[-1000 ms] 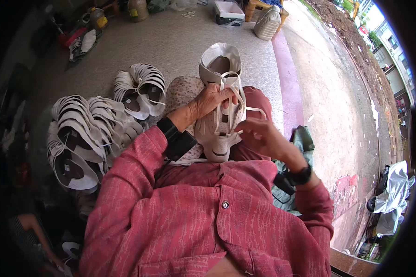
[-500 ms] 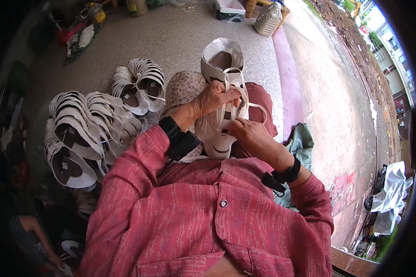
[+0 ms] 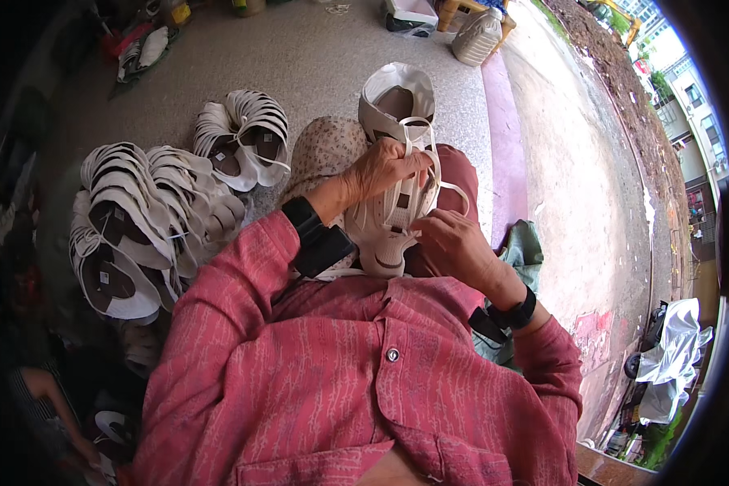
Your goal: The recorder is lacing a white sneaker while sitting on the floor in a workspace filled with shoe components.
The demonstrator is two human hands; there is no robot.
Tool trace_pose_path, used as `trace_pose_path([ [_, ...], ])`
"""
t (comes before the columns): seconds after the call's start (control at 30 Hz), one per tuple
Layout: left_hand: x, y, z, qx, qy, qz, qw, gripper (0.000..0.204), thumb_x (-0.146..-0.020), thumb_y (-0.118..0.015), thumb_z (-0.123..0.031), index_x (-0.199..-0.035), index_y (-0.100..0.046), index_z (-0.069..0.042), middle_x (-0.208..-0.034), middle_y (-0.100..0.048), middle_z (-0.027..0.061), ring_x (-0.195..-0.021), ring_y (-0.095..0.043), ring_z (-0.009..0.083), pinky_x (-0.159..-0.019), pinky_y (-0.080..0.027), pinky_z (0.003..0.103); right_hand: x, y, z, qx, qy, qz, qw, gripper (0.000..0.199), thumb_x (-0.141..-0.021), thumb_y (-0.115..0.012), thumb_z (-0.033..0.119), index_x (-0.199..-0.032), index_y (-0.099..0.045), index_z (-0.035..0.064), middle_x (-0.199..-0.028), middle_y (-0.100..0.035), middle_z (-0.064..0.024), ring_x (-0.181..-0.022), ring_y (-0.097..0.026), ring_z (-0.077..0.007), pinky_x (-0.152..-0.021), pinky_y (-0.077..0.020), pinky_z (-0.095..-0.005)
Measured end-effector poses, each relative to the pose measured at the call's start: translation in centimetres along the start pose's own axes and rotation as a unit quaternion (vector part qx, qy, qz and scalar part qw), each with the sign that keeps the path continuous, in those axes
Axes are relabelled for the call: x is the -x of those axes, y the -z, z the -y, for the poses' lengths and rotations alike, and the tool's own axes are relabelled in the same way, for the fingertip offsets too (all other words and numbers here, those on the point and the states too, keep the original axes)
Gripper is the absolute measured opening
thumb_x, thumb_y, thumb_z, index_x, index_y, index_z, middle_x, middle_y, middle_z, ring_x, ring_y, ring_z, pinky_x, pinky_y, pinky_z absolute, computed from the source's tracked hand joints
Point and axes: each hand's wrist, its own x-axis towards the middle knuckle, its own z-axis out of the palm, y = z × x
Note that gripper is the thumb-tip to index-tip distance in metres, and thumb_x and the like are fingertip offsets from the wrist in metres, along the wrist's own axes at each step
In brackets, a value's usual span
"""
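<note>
A cream shoe upper [image 3: 378, 248] rests across my lap, its toe toward me and its brown-lined heel opening away from me. My left hand [image 3: 387, 168] is closed at the tongue and lacing area, pinching the upper with a lace beside it. A white shoelace [image 3: 460, 191] loops above the upper and out to its right. Near the toe end of the lacing, my right hand [image 3: 459, 249] has its fingers curled together at the upper's right edge. Whatever its fingertips hold is hidden.
Stacked white shoe uppers [image 3: 125, 219] lie to my left, with another bundle [image 3: 243, 139] beyond. A plastic jug [image 3: 478, 36] and a white bin [image 3: 411, 12] stand far off. Green cloth [image 3: 523, 247] lies by my right side. Someone's arm [image 3: 53, 397] shows at lower left.
My right hand has drawn back slightly to the right and down from the lacing. My left hand keeps its grip on the upper. The whole view has shifted slightly.
</note>
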Motion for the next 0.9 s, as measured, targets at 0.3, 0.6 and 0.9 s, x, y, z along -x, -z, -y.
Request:
trace_pose_path([
  [0.3, -0.2, 0.0, 0.5, 0.026, 0.034, -0.003, 0.999, 0.041, -0.099, -0.055, -0.036, -0.080, -0.072, -0.004, -0.070, -0.066, 0.0004, -0.064, -0.054, 0.0052, -0.062, -0.044, 0.023, -0.8, -0.5, -0.7, 0.231, 0.206, -0.003, 0.951, 0.023, -0.072, -0.067, 0.010, -0.093, -0.061, 0.0031, -0.080, -0.052, -0.0054, -0.070, -0.054, -0.0202, -0.067, -0.0428, -0.0333],
  [0.6, -0.6, 0.0, -0.5, 0.106, 0.110, 0.010, 0.988, 0.044, -0.098, -0.054, -0.038, -0.074, -0.070, -0.004, -0.066, -0.061, -0.0021, -0.063, -0.049, 0.0056, -0.061, -0.040, 0.022, -0.6, -3.5, -1.7, 0.267, 0.167, -0.160, 0.935, 0.026, -0.066, -0.068, 0.011, -0.072, -0.043, 0.0108, -0.067, -0.039, -0.0035, -0.055, -0.044, -0.0185, -0.061, -0.0340, -0.0345],
  [0.9, -0.5, 0.9, 2.6, 0.376, 0.204, -0.148, 0.891, 0.040, -0.097, -0.057, -0.039, -0.074, -0.067, -0.008, -0.067, -0.054, -0.0039, -0.063, -0.042, 0.0067, -0.061, -0.034, 0.022, 1.5, -4.5, -2.5, 0.179, 0.144, -0.099, 0.968, 0.019, -0.071, -0.068, 0.008, -0.075, -0.050, 0.0093, -0.069, -0.046, -0.0042, -0.057, -0.048, -0.0204, -0.062, -0.0374, -0.0344],
])
